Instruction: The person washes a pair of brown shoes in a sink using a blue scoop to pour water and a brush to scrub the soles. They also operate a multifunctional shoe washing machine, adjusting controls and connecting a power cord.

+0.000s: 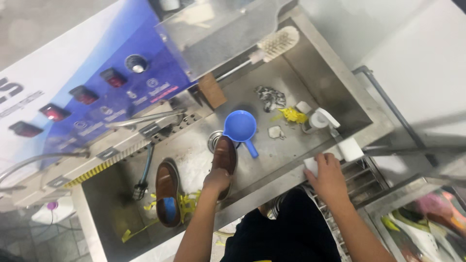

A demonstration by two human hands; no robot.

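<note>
My left hand (216, 179) grips the heel of a brown leather shoe (224, 155) standing in the steel sink (291, 87), its toe by the drain. A second brown shoe (167, 192) with a blue insole lies to its left on the sink floor, with yellow laces (187, 200) beside it. Just beyond the held shoe sits a blue plastic scoop (240, 127). My right hand (328, 175) rests on the sink's front rim, fingers on a white block (310, 166), perhaps soap.
A long scrub brush (274, 44) leans in the far corner. A grey rag (271, 97), yellow scraps (292, 115), a white dispenser bottle (321, 119) and a small wooden block (212, 90) lie in the sink. A blue panel with red buttons (112, 77) and metal pipes (145, 119) border the left.
</note>
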